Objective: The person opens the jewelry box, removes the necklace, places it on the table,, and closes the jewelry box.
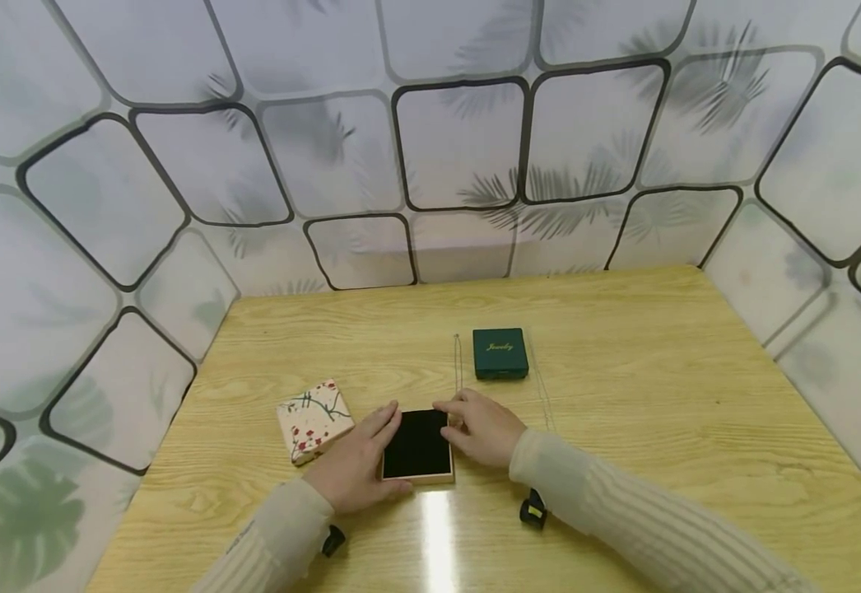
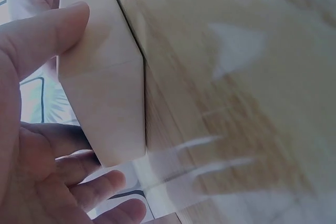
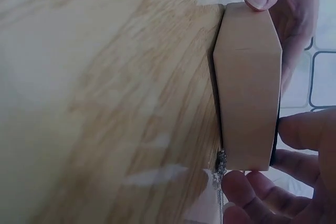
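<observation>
In the head view an open shallow box [image 1: 417, 479] with a tan rim lies on the table, a black pad [image 1: 416, 445] filling it. My left hand [image 1: 356, 465] grips the box from the left, thumb along its near side, fingers at the far left corner. The left wrist view shows the thumb on the box's pale side wall [image 2: 105, 93]. At the far right corner, my right hand [image 1: 486, 428] has thumb and forefinger at the pad's edge [image 3: 275, 142], its other fingers curled below. A silver chain [image 3: 221, 161] lies against the box beside those fingers.
A floral-patterned lid [image 1: 315, 420] lies left of the box, close to my left hand. Behind the right hand stands a dark green jewelry box [image 1: 500, 354]. One thin chain [image 1: 458, 362] runs to its left, another chain [image 1: 542, 383] to its right. Patterned fabric walls [image 1: 460, 148] enclose the table.
</observation>
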The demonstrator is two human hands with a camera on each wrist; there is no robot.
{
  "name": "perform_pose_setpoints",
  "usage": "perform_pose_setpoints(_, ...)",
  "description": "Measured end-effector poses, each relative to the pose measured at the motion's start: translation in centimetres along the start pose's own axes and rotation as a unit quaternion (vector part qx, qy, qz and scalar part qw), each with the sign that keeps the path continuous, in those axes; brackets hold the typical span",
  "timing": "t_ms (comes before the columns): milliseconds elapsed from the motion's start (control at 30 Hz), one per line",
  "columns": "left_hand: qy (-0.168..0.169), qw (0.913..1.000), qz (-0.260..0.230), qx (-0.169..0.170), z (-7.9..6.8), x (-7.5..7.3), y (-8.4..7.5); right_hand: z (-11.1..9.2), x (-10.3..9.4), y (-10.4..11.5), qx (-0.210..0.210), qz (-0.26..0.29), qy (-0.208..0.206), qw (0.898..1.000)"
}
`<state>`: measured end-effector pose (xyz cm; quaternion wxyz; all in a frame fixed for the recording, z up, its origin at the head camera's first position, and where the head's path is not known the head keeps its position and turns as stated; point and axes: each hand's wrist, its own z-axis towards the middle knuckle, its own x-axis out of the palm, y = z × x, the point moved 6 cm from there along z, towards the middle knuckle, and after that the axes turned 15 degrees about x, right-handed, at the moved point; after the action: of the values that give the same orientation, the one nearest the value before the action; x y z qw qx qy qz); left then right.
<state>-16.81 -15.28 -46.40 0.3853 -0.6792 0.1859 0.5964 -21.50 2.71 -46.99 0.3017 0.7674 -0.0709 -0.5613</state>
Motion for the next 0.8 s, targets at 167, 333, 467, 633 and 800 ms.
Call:
perform_pose_setpoints(167,-0.001,0.9999,0.007,0.010,0.1,0.0,-0.1,0.0,0.0,-0.1,-0.004,0.000,0.002,1.000)
perform_pose_setpoints(333,-0.007,0.9996,0.020,0.016,0.0,0.0,-0.2,-0.1,-0.2,0.0,-0.020,-0.003,0.004,1.000)
perform_pose_setpoints(467,-0.017,0.9992,0.033,0.017,-0.4,-0.1,-0.3,-0.3,-0.3,0.1,-0.036,-0.010,0.003,0.999)
perform_pose_setpoints(633,-0.011,0.9986,0.033,0.039,-0.7,-0.3,-1.2,-0.6,-0.3,0.0,-0.045,-0.029,-0.009,0.999)
perform_pose_setpoints(800,0.021,0.9966,0.023,0.076,-0.6,0.2,-2.1,-0.6,-0.2,-0.1,-0.040,-0.040,-0.019,0.998)
